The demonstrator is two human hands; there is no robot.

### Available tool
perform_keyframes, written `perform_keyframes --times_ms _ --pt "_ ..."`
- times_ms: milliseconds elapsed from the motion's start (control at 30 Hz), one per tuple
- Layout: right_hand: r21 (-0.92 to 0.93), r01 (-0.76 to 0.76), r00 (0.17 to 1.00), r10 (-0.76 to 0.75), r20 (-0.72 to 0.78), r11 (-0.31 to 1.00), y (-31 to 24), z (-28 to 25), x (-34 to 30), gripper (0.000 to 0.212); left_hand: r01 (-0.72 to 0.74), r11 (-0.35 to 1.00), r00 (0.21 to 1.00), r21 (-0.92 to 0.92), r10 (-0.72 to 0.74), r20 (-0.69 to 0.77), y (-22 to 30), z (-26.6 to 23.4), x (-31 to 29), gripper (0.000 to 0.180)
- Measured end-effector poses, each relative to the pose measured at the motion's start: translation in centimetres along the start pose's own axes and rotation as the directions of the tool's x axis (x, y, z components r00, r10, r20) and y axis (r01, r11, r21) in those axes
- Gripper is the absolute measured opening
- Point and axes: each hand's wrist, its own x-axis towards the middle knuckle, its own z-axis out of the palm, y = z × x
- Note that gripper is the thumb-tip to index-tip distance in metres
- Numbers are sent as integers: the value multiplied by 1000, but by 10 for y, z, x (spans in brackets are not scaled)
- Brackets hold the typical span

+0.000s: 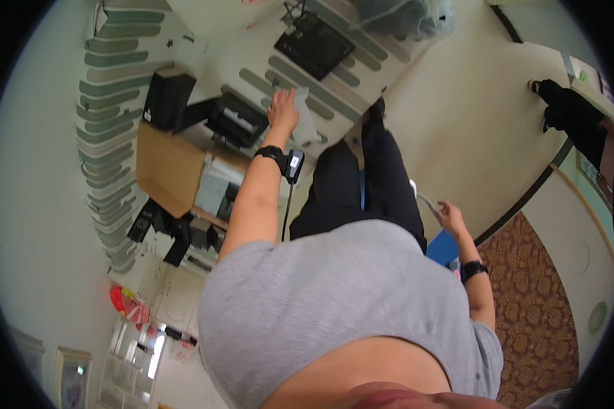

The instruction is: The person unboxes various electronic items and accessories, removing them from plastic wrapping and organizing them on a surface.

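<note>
My left hand (283,111) reaches over the table with its fingers closed on a whitish, thin plastic bag (308,124), which spreads out to the hand's right. Just left of that hand is an opened black box (236,121) with something grey inside it. My right hand (450,218) is low at my right side, its fingers apart. Near its fingertips is a white curved bar (424,200), and I cannot tell whether they touch. Below this hand shows a blue flat surface (443,248), partly hidden by my body. Both wrists wear black bands.
A flat black box (315,45) lies farther back on the striped table cover (252,76). A closed black box (168,97) and an open cardboard box (167,169) stand at left. A clear bag (409,17) sits at the far edge. Another person (576,112) is at far right.
</note>
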Motion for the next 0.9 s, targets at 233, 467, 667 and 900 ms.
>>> perform_keyframes --times_ms 233,467,667,900 --pt "12 9 999 -8 -31 1000 -23 -3 18 31 99 992 931 73 -118 344 3 11 17 23" --pt "307 404 915 -385 -121 862 -140 -46 51 64 -291 795 949 -533 309 -58 120 -96 -35 12" --pt "857 203 911 -412 12 474 -234 -110 30 67 -7 301 878 -954 458 138 182 -174 -49 33" --pt "912 286 937 -285 -201 294 -218 -131 23 58 -57 586 874 -808 420 243 190 -189 -28 32"
